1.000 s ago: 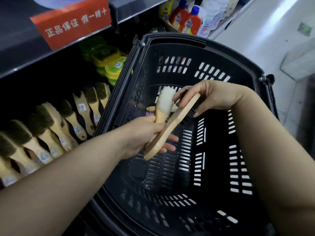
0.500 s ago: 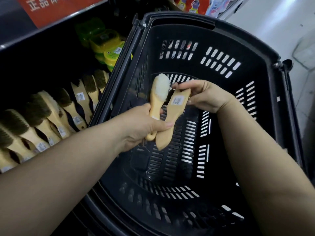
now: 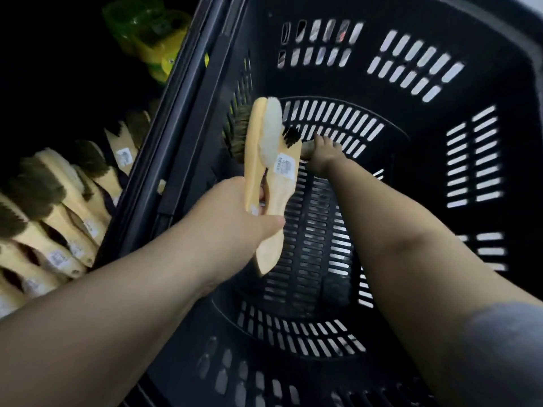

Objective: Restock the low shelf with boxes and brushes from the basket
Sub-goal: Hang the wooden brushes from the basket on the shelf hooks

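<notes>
**Two brushes held, right reaching deep into basket**

Head view: left grip (image 3: 235, 218) is closed round two brushes (image 3: 274, 171) at the handles, long axes pointing away from the person, over the basket (image 3: 188, 113). Right grip (image 3: 323, 155) is down at the far floor, probably on a third brush (image 3: 236, 133), but it's blurred and I can't tell if it has closed. Shelf row (image 3: 55, 212) lies left, past the rim. Left arm is nearer, with open room over the rim.

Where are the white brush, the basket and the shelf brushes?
white brush (image 3: 271, 133): head view, on its white bristles.
basket (image 3: 499, 63): head view, on its far wall.
shelf brushes (image 3: 73, 218): head view, on one wooden handle.
</notes>
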Demonstrator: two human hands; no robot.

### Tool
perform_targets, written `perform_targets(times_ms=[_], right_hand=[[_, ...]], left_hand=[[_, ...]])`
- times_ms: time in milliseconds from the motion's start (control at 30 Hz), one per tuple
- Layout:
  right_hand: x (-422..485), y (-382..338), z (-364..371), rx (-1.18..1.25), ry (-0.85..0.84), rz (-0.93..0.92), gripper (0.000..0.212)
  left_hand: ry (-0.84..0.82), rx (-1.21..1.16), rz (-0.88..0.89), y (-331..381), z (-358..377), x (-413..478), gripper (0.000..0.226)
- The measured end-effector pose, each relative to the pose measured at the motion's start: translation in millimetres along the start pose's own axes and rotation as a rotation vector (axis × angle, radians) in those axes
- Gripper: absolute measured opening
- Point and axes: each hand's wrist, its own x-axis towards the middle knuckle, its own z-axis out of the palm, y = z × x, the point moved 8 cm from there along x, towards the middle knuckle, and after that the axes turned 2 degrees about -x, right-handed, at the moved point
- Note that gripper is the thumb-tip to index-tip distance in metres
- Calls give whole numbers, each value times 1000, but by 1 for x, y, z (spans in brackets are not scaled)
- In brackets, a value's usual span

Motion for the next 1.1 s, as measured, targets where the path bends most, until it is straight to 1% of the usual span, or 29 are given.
perform_targets(times_ms=[100,167,267,333,400,467,500,533,600,633,700,733,800,867,900,967,1033,1100], right_hand=[[-3,15,14,-236,-53,7,58],[-15,26,27,-240,-92,23,52],[-40,28,29,-45,-89,-17,43],[-55,28,16,146,-126,-6,40],[-75,21,-6,377,-220,-8,40],[-102,9,-36,695,-342,-1,44],[-117,3,-53,782,-394,-14,43],[-133,-4,-70,780,-429,-56,39],[-166,-14,-99,592,-468,-158,32],[-183,-18,-110,502,-462,-204,30],[-214,-25,-129,452,-435,-292,32],[-228,-31,-136,479,-429,-350,33],[-262,-48,-145,590,-459,-482,27],[-291,-69,-151,739,-516,-610,31],[-301,-79,-154,801,-520,-636,36],[-309,-93,-158,846,-460,-595,43],[-314,-104,-157,756,-353,-501,40],[-318,-115,-154,687,-252,-405,43]], left_hand=[[9,9,7,0,-1,2,24],[-3,12,5,-1,1,3,26],[-11,19,13,-2,1,2,26],[-7,-5,26,-2,1,2,26],[-17,-46,47,1,2,0,27],[-36,-117,89,7,3,-4,29],[-42,-140,115,12,3,-8,31],[-45,-154,139,16,2,-13,32],[-54,-189,182,24,-3,-25,34],[-54,-207,198,26,-7,-31,34],[-13,-178,233,29,-19,-46,33],[29,-125,255,30,-27,-54,30],[117,-35,300,30,-42,-70,22],[158,-42,317,27,-54,-86,19],[157,-56,311,24,-58,-93,19],[98,-122,279,14,-60,-105,20],[7,-242,239,2,-58,-118,21],[-36,-371,227,-10,-61,-130,20]])
